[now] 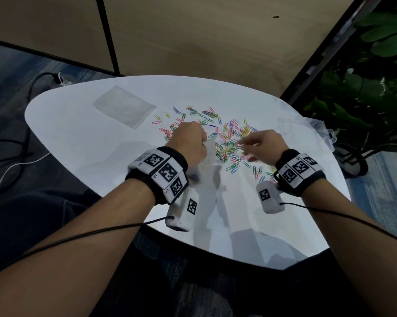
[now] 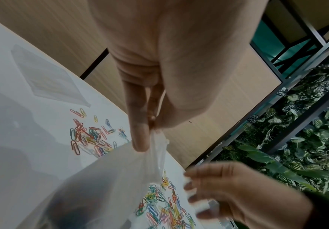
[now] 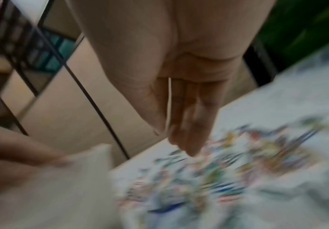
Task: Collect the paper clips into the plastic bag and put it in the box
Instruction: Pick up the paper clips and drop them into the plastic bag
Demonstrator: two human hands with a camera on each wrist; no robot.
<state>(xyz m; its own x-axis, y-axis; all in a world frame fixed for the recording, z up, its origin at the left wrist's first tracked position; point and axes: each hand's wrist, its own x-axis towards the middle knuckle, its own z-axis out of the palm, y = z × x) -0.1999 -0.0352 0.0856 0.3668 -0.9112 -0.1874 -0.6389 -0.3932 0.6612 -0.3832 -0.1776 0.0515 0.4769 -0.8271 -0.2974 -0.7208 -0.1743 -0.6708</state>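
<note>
Colourful paper clips (image 1: 229, 138) lie scattered over the middle of a white round table (image 1: 83, 138). My left hand (image 1: 202, 141) pinches the rim of a clear plastic bag (image 1: 207, 170), which hangs down toward me over the near part of the table. In the left wrist view, thumb and forefinger of my left hand (image 2: 150, 136) nip the plastic bag (image 2: 110, 178) at its top edge. My right hand (image 1: 242, 143) reaches left over the clips with fingers stretched, just right of the bag's mouth. The right wrist view is blurred: my right hand (image 3: 179, 139) hovers above the paper clips (image 3: 218, 178).
A stack of flat clear bags (image 1: 124, 106) lies at the table's far left. A clear plastic box (image 1: 325, 131) sits at the right edge. Green plants (image 1: 364, 88) stand right of the table. Cables (image 1: 14, 156) trail on the floor to the left.
</note>
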